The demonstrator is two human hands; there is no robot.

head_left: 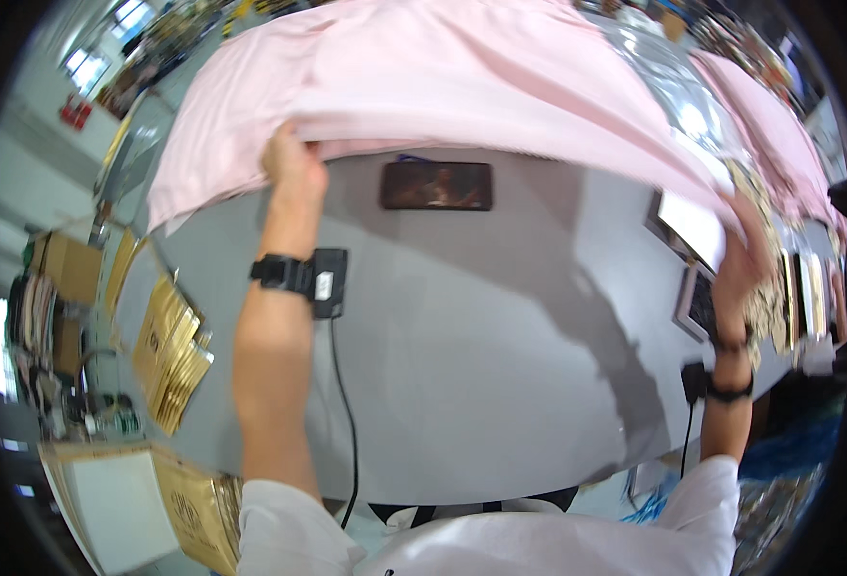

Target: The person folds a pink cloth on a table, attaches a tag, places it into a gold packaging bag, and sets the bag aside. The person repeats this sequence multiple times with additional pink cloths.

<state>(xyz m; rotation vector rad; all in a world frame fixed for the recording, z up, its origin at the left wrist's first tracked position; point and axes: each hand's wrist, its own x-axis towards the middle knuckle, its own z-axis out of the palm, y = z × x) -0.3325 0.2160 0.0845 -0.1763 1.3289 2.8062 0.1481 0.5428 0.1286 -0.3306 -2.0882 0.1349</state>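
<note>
A large pale pink cloth [462, 82] spreads over the far part of the grey table [481, 336]. Its near edge is lifted and slightly blurred. At the left, my left hand [294, 158] is closed on that edge, thumb and fingers pinching the fabric. Far to the right, my right hand [745, 250] grips the other end of the same edge; some of its fingers are hidden or smeared. Between the hands, just below the cloth's edge, a dark phone [437, 185] lies flat with a picture on its screen. Both wrists wear black straps with corded devices.
Gold packets [166, 350] are stacked at the left edge, with a larger gold bag [196, 514] below. Clear plastic film [673, 82] and a second pink cloth [769, 125] lie far right. A dark-framed box [697, 302] sits beside my right wrist. A black cable [347, 413] trails from my left wrist.
</note>
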